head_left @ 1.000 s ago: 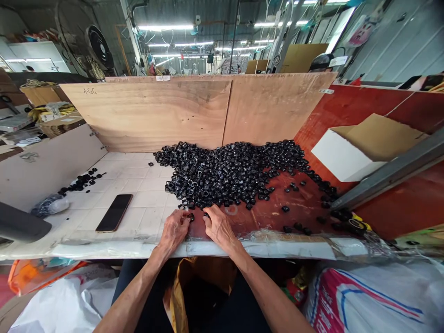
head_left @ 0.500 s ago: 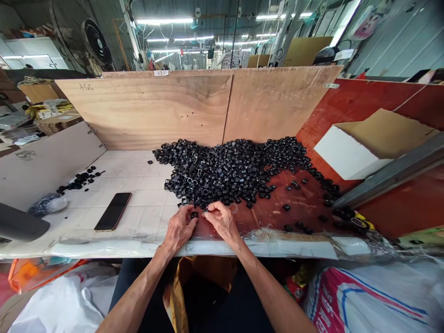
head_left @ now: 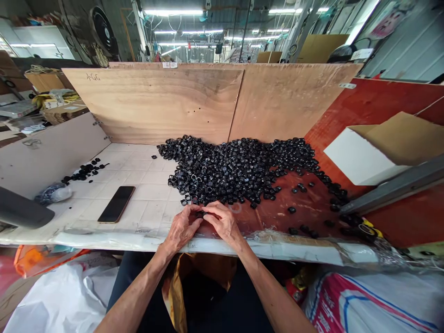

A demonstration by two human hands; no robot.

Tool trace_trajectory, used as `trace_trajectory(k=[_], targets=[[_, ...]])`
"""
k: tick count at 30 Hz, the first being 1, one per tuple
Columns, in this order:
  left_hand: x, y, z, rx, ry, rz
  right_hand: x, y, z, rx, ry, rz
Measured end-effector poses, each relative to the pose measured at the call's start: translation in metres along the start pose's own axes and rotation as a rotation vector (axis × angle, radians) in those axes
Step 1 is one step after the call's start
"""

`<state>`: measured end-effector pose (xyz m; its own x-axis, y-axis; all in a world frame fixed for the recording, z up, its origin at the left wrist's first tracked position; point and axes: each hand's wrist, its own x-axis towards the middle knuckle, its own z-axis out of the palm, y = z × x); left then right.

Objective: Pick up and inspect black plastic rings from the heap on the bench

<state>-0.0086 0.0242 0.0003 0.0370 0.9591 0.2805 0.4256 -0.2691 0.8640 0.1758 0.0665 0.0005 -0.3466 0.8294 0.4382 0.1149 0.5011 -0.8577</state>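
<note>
My left hand (head_left: 182,226) and my right hand (head_left: 224,223) meet at the near edge of a heap of small black plastic parts (head_left: 225,169). Thumb and fingers of the left are pinched round a small black part (head_left: 200,214), mostly covered by the fingertips. The right hand's fingertips are closed too, pressed against the left's at that same part; whether they hold a second piece is hidden. A few parts in the heap look like open rings.
A phone (head_left: 116,204) lies left of my hands on the pale tabletop (head_left: 149,180). Loose black parts (head_left: 83,171) lie farther left. At right are an open white carton (head_left: 360,155) and a metal bar (head_left: 391,185). An open brown bag (head_left: 178,296) sits at my lap.
My hands have come together; the gap between the fingertips has closed round the black part. The view has shifted slightly, and the heap looks unchanged.
</note>
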Motion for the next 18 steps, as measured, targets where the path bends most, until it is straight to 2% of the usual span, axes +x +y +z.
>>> trace_trajectory(k=[6,11,18], targets=[[-0.0003,0.0040,-0.0037,-0.071,-0.002,-0.046,-0.0012,0.0004,0.0006,0.025,0.025,0.031],[-0.0010,-0.0025,-0.0046,-0.037,0.016,0.048,-0.0006,-0.0031,-0.0009,0.010,0.011,-0.047],[0.0005,-0.0038,-0.0042,0.014,0.000,0.190,-0.0032,0.0044,0.0034,0.031,0.051,0.073]])
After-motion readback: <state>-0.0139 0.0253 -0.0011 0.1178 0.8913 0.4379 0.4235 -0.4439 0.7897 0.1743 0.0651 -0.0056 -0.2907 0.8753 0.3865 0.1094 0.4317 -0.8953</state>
